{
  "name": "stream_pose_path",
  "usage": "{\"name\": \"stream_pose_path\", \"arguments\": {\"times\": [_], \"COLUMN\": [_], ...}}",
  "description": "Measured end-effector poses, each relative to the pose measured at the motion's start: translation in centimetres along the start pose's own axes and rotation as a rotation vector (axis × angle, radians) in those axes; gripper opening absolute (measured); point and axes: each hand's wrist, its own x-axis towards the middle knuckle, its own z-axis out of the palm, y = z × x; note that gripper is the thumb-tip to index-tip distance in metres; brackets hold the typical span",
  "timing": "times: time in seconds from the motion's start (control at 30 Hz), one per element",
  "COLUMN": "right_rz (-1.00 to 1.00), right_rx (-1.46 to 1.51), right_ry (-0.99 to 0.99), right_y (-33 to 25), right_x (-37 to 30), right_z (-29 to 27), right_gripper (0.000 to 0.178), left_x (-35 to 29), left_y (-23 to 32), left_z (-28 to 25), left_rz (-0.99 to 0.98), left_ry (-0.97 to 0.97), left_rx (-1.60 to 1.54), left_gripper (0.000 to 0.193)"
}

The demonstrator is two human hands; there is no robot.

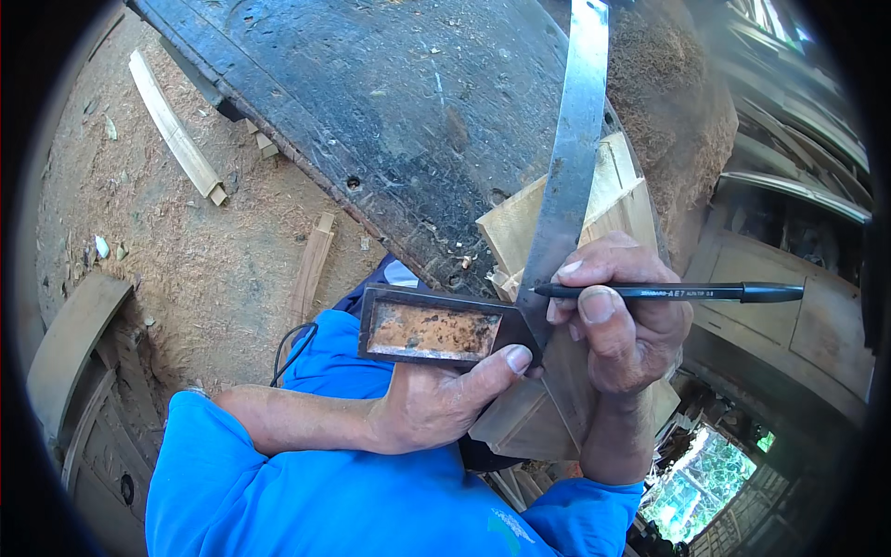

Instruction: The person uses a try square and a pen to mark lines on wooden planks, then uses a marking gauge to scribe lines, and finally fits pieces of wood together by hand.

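My left hand (pixel 445 395) grips the dark stock of a try square (pixel 566 176), its thumb lying on the stock near the corner. The stock has a rusty, recessed face, and the long steel blade runs away from me across pieces of pale wood (pixel 617 200). Between the fingers of my right hand (pixel 626 320) is a black pen (pixel 696 291), lying nearly level with its tip pointing left over the blade near the corner. The fingertips of that hand rest at the blade's right edge. Blade and hands hide part of the wood, so its joints are unclear.
A dark, worn workbench (pixel 390 93) fills the upper middle. Sawdust covers the ground (pixel 251 241) at left, where a pale curved wood strip (pixel 176 125) lies. Curved boards (pixel 79 334) lean at lower left. A wooden cabinet (pixel 780 306) and stacked timber stand at right.
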Motion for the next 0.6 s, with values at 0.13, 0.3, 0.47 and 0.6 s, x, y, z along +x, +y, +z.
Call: {"name": "stream_pose_path", "arguments": {"times": [0.13, 0.3, 0.47, 0.6], "right_rz": [-0.084, -0.168, -0.213, -0.188], "right_rx": [-0.068, -0.124, -0.154, -0.150], "right_ry": [-0.067, -0.112, -0.152, -0.150], "right_y": [0.5, 0.9, 0.9, 0.6], "right_x": [0.3, 0.7, 1.0, 1.2], "right_z": [-0.2, -0.3, -0.4, 0.0], "right_gripper": [0.008, 0.009, 0.007, 0.007], "left_x": [-0.1, -0.2, -0.2, -0.2], "left_y": [-0.1, 0.1, -0.2, 0.2], "left_z": [-0.8, -0.8, -0.8, -1.2], "left_rz": [0.006, 0.078, 0.073, 0.137], "left_ry": [-0.023, -0.006, 0.017, 0.006], "left_rx": [0.131, 0.174, 0.164, 0.250], "left_gripper": [0.017, 0.016, 0.015, 0.015]}}
